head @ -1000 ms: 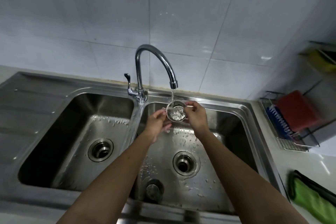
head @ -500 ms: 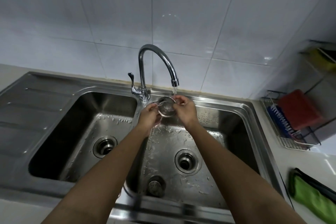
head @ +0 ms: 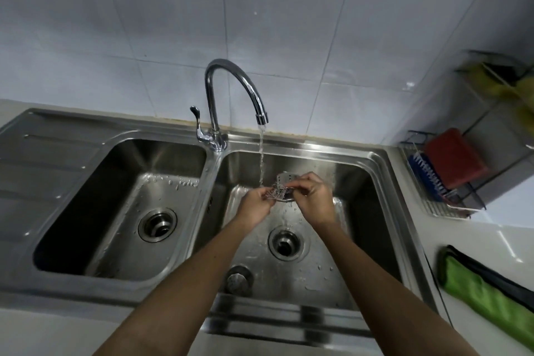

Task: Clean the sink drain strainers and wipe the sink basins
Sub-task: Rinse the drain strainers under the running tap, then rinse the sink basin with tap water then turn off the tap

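Both hands, left hand (head: 255, 205) and right hand (head: 313, 196), pinch a strainer (head: 284, 186) beside the faucet's (head: 231, 89) stream, over the right basin (head: 361, 211).

Strainer (head: 283, 188) between hands, above right basin (head: 361, 211); faucet (head: 231, 89) behind.

Head-worn view, facing forward and down, close over sink (head: 380, 159)

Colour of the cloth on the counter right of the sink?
Cloth: bright green, black edge; head view.
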Motion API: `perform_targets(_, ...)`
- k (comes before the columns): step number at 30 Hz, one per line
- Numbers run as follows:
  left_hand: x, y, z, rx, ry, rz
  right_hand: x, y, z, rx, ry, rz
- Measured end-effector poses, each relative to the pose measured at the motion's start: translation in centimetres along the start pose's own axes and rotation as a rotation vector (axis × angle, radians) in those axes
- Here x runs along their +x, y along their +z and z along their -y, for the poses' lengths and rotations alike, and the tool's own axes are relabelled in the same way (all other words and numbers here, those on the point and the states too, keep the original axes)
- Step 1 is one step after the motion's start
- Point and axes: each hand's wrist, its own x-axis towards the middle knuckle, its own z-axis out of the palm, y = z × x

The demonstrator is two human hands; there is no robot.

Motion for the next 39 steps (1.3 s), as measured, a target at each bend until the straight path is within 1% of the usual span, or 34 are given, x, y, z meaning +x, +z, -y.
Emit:
perform_targets(3,-0.7,1.9,3.1,0.107,-0.057,0.063,-2.6,1.3,-2.6,0.076,0.324,0.049)
perform_targets(5,-1.4,3.1,5.1,0.188,-0.127,0.134,-4.2,2.6,-5.1,0.064,0.537,0.151)
perform_targets(7,-2.1,4.1,7.0,0.249,-0.221,0.224,-6.0,3.6,-7.5,0.021,0.682,0.28)
perform_targets(10,-2.5,5.4,9.7,0.322,-0.315,0.287,-8.4,4.6,-9.8,0.083,0.908,0.41)
perform_targets(12,-2.3,5.8,10.8,0.379,-0.355,0.289,-9.5,5.1,-10.7,0.091,0.991,0.428)
perform_targets(15,-2.2,6.3,11.4,0.449,-0.398,0.314,-10.6,5.8,-12.1,0.125,1.043,0.465)
perform_targets(19,-2.2,6.9,12.4,0.449,-0.454,0.344,-11.6,6.0,-12.8,0.215,1.14,0.484)
perform_targets(22,-2.3,6.9,12.0,0.486,-0.426,0.357,-11.1,4.7,-10.2,0.206,1.134,0.535)
perform_targets(25,-2.5,6.0,10.9,0.479,-0.387,0.315,-9.9,3.4,-7.2,0.206,1.158,0.565)
perform_targets(27,-2.8,4.5,9.8,0.517,-0.329,0.269,-8.7,2.9,-5.8,0.098,1.105,0.629)
perform_targets(28,-2.8,3.6,9.4,0.562,-0.271,0.24,-7.9,2.7,-5.3,0.049,1.066,0.638)
perform_targets(30,-3.0,1.1,8.2,0.614,-0.125,0.143,-5.7,3.1,-4.4,-0.1,0.912,0.612)
perform_targets(31,-3.1,-0.5,7.9,0.617,-0.046,0.083,-4.5,3.6,-3.6,-0.131,0.82,0.566)
perform_targets(32,-3.4,-2.1,7.4,0.637,0.048,0.016,-3.2,4.1,-2.7,-0.124,0.734,0.484)
perform_targets(35,-4.6,-6.9,7.7,0.752,0.324,-0.262,1.0,4.9,1.5,0.167,0.593,0.111)
perform_targets(36,-5.3,-8.4,8.3,0.806,0.339,-0.326,2.6,4.7,3.6,0.269,0.524,-0.012)
perform_targets(37,-6.2,-9.7,9.1,0.884,0.305,-0.331,4.5,4.2,6.1,0.343,0.44,-0.116)
perform_targets(38,-6.9,-10.6,10.1,0.977,0.229,-0.277,6.3,3.6,8.5,0.397,0.359,-0.193)
perform_targets(39,-7.7,-11.2,11.2,1.063,0.158,-0.214,8.0,3.1,11.1,0.446,0.293,-0.221)
